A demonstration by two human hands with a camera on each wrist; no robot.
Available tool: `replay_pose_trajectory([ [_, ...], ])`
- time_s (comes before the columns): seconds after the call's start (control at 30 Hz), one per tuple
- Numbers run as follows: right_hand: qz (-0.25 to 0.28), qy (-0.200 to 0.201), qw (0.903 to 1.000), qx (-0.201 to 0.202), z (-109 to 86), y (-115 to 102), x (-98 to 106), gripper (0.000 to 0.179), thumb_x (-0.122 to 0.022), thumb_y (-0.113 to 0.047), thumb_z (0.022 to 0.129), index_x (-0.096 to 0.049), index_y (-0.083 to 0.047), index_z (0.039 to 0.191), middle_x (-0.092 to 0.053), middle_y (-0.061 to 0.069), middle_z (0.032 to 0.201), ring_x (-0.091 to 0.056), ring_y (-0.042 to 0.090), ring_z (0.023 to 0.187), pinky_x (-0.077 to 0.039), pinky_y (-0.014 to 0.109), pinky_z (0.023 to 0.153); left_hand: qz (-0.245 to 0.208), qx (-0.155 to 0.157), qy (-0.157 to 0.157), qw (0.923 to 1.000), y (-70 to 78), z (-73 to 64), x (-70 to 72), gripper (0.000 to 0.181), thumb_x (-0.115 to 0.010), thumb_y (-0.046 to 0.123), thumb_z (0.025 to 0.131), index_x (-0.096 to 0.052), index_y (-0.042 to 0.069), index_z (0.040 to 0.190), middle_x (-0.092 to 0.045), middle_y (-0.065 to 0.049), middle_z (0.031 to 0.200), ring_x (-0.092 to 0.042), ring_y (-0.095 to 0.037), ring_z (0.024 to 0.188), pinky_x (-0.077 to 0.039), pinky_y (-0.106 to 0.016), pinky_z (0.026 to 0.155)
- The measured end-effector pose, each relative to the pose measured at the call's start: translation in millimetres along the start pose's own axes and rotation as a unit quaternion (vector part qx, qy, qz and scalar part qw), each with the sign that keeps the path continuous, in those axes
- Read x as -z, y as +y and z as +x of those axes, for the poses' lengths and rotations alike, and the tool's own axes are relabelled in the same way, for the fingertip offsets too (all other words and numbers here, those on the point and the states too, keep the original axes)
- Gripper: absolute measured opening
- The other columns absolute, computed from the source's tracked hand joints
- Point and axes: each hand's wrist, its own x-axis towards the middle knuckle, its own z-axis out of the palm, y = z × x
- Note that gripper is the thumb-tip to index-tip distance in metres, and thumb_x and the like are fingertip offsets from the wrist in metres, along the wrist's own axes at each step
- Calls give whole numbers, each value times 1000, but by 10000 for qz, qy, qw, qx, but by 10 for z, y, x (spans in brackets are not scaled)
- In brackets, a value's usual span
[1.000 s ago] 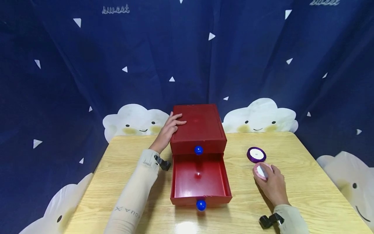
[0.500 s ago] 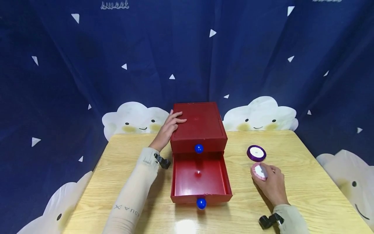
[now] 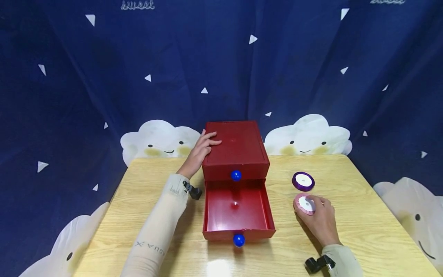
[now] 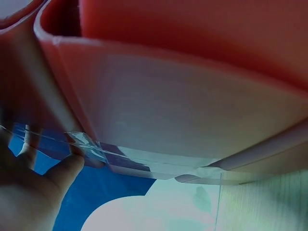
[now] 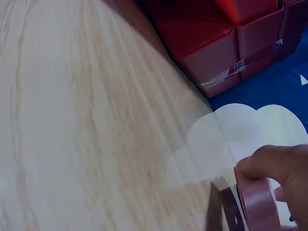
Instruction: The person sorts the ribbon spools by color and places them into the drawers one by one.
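Note:
My left hand (image 3: 199, 154) rests on the left edge of a red drawer box (image 3: 235, 144), fingers spread over its top. The box's lower drawer (image 3: 238, 215) is pulled out and has nothing in it; the upper one is closed, and each has a blue knob. To the right, my right hand (image 3: 320, 219) grips a pink ribbon spool (image 3: 303, 203) with a white centre. In the right wrist view the thumb presses the rim of the pink ribbon spool (image 5: 260, 204). A purple ribbon spool (image 3: 303, 181) lies just behind it on the table.
The light wooden table (image 3: 155, 215) carries the box and spools. Behind it hangs a dark blue curtain (image 3: 228, 61) with white triangles and smiling clouds. Clear tape (image 5: 226, 74) runs along the side of the box.
My right hand has shifted slightly left with the pink ribbon spool, which shows more of its white face. My left hand stays on the box.

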Motion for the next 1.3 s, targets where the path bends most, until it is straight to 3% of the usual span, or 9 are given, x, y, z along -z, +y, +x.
replay_pose_trajectory([
  [0.27, 92, 43, 9999, 45, -26, -10, 22, 52, -78, -38, 78, -56, -1, 107, -44, 28, 122, -41, 43, 108, -43, 57, 84, -116, 137, -83, 9998, 34, -12, -23, 41, -35, 4, 96, -63, 4, 127, -35, -5, 152, 2, -14, 147, -3, -48, 117],
  [0.5, 146, 384, 9985, 364, -25, -16, 39, 46, -81, -32, 75, -56, -1, 97, -48, 27, 114, -45, 43, 103, -40, 55, 82, -212, 182, -216, 9994, 381, -42, -11, 39, -35, 0, 96, -59, -6, 126, -32, -19, 151, 3, -25, 148, -3, -51, 117],
  [0.73, 254, 281, 9979, 528, -27, -120, 94, 47, -81, -33, 75, -56, 0, 98, -48, 25, 112, -44, 39, 101, -40, 52, 81, -169, 254, -215, 9993, 429, -53, 10, 40, -35, 1, 96, -59, -5, 126, -32, -19, 151, 2, -22, 148, -5, -52, 116],
  [0.9, 335, 559, 9936, 922, -1, -219, 181, 46, -83, -28, 73, -54, -1, 96, -49, 25, 110, -45, 39, 100, -38, 50, 79, -149, 203, -213, 9995, 448, -38, 23, 40, -35, 0, 96, -59, -4, 127, -32, -17, 152, 3, -20, 148, -3, -49, 117],
  [1.03, 401, 745, 9892, 1194, 16, -306, 236, 46, -85, -22, 69, -54, -1, 95, -50, 26, 109, -46, 41, 99, -37, 50, 78, -146, 189, -172, 9996, 420, -38, 34, 39, -35, -1, 96, -59, -4, 127, -33, -17, 151, 3, -22, 148, -4, -49, 117],
  [1.3, 486, 735, 9855, 1448, -34, -489, 330, 45, -85, -15, 65, -53, -3, 96, -51, 25, 108, -46, 39, 98, -38, 51, 78, -53, 111, -76, 9999, 20, 0, 16, 41, -35, 4, 98, -62, 6, 128, -33, -4, 153, 4, -16, 147, -3, -50, 117],
])
